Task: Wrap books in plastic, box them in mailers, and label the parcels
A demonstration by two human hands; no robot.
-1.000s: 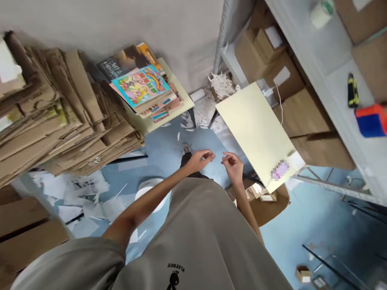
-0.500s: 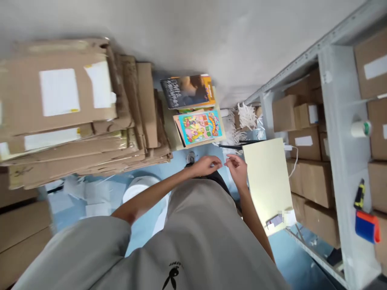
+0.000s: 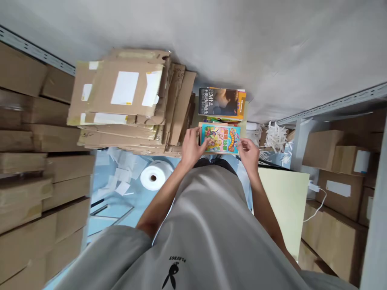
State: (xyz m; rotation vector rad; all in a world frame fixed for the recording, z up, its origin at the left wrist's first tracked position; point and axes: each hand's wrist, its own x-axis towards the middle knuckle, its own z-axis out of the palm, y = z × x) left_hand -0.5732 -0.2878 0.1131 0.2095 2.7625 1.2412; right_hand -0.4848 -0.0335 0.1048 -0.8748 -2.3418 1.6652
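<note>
A colourful picture book (image 3: 222, 139) with a turquoise border lies on top of the nearer book stack in front of me. My left hand (image 3: 192, 148) grips its left side, the thumb over the cover and the fingers at the edge. At the opposite edge, my right hand (image 3: 249, 154) pinches the book with curled fingers; the fingertips are partly hidden. Just behind lies a dark-covered book (image 3: 219, 101) with white lettering, on top of an orange book (image 3: 241, 105). Other books show in the gap between the two stacks.
Flattened cardboard boxes (image 3: 127, 88) are piled left of the books. A white roll (image 3: 153, 177) stands on the blue floor near scattered papers (image 3: 122, 175). Shredded paper (image 3: 275, 136) and a pale yellow board (image 3: 279, 205) are at right. Shelved cartons (image 3: 332, 233) line both sides.
Both hands have moved forward from in front of my body to the picture book and taken hold of its sides. The view has swung left, bringing the left-hand cartons into sight.
</note>
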